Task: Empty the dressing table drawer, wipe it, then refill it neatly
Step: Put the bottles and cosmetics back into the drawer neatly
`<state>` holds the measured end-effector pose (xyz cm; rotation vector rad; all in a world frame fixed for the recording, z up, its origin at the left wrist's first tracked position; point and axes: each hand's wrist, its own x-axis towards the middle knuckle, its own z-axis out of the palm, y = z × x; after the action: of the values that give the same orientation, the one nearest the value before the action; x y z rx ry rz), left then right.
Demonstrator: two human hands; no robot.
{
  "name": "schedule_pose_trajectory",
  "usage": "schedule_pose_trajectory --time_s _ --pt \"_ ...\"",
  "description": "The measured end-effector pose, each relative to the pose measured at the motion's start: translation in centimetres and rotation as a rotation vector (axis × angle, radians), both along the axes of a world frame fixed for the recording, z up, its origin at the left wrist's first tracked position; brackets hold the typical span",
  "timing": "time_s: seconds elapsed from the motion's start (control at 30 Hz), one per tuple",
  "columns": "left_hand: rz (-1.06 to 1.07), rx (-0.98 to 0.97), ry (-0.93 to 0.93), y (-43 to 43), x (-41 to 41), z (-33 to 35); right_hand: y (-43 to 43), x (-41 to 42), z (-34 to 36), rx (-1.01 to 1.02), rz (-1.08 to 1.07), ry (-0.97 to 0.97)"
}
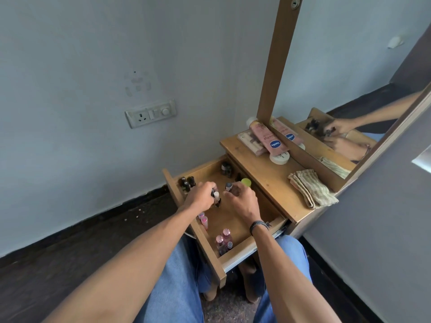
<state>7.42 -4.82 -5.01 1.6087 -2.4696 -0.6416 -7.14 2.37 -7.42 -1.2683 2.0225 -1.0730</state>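
Now left hand (201, 194) clamps white-capped bottle (216, 196) in drawer (250, 248); right hand (243, 201) pinches grey-capped bottle (228, 186); Vaseline tube (268, 138) on tabletop (263, 174).

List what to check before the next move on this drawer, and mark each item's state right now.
1. Drawer open far enough to reach in: ok.
2. Left hand grips the white-capped bottle: ok, fingers curled round it.
3. Right hand holds the grey-capped bottle: ok.
4. Drawer emptied: not ok; pink-capped bottles and dark bottles stand in its corners.
5. Folded cloth ready on the table top: ok, with bare wood beside it.
6. Drawer floor wiped: cannot tell.
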Motion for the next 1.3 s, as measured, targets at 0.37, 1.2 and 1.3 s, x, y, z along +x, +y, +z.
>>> schedule_pose_trajectory --time_s 0.37,1.2,1.3 --pt "-0.108 0.036 0.017 -0.3 0.1 -1.1 0.7 -0.2 -2.0 0.116 0.073 0.049" --pt "-0.166 0.107 0.271 -4.7 -2.8 -1.6 -1.7 0.0 -2.6 0.071 0.004 0.183" --pt "-0.136 0.068 0.286 -5.5 -3.4 -1.8 -1.6 0.0 -3.3 0.059 -0.047 0.120"
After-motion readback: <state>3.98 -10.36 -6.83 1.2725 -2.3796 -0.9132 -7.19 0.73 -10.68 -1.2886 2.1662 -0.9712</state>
